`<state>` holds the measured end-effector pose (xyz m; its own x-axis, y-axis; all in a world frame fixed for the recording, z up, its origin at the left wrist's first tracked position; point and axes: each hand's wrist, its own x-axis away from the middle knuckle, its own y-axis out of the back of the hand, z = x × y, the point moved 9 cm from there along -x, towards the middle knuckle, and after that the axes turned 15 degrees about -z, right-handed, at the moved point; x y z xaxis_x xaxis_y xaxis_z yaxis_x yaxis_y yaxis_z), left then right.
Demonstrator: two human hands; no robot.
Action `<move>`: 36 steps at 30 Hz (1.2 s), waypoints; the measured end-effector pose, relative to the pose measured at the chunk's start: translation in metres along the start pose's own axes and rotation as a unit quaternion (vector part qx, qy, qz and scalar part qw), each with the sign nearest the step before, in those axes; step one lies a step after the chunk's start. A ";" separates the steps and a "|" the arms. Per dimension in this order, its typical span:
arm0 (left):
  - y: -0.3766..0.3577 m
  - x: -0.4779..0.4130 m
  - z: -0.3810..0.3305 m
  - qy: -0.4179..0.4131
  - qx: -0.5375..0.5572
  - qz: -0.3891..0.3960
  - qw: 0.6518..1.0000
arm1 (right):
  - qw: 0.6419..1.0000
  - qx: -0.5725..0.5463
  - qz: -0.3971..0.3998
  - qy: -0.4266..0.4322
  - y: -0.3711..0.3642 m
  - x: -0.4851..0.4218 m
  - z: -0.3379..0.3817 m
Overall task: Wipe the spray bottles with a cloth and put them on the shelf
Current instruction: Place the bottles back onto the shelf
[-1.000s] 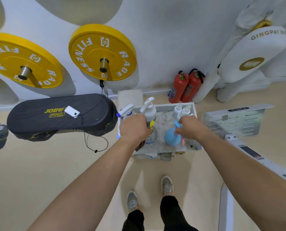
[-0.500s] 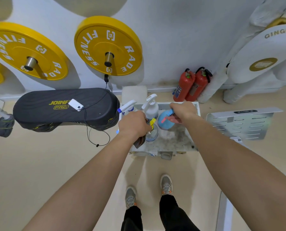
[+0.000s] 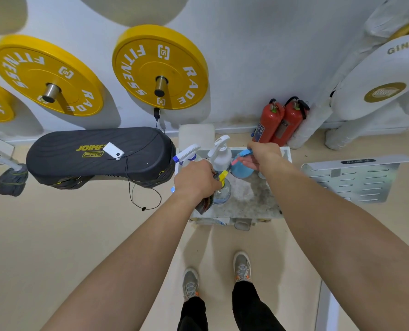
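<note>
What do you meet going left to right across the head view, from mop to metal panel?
Mop head, black step platform, blue-nozzled spray bottle, white spray bottle, blue spray bottle, red fire extinguishers, perforated metal panel.

We stretch both bare arms forward and down, and the forearms draw closer toward the hands. Our left hand (image 3: 197, 180) is knuckles up, fingers curled round a dark cloth (image 3: 204, 204) that hangs below the fist. Our right hand (image 3: 263, 156) reaches farther out, back upward, fingers curled round the head of a blue spray bottle (image 3: 242, 170).
</note>
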<state>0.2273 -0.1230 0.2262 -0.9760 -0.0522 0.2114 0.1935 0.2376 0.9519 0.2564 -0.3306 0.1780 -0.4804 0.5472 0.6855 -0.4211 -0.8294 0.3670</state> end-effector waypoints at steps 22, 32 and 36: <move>0.002 0.002 -0.003 -0.015 -0.001 0.004 1.000 | 0.996 0.045 -0.044 0.056 0.013 -0.014 0.006; 0.007 0.004 -0.005 -0.014 0.010 0.017 1.000 | 0.997 0.050 -0.027 0.061 0.008 -0.014 0.003; 0.019 0.005 -0.004 -0.011 0.016 0.011 1.000 | 0.996 0.055 -0.023 0.062 0.010 -0.011 0.003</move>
<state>0.2263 -0.1225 0.2461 -0.9737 -0.0261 0.2265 0.2113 0.2699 0.9394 0.2593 -0.3451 0.1758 -0.5557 0.5895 0.5863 -0.3622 -0.8064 0.4675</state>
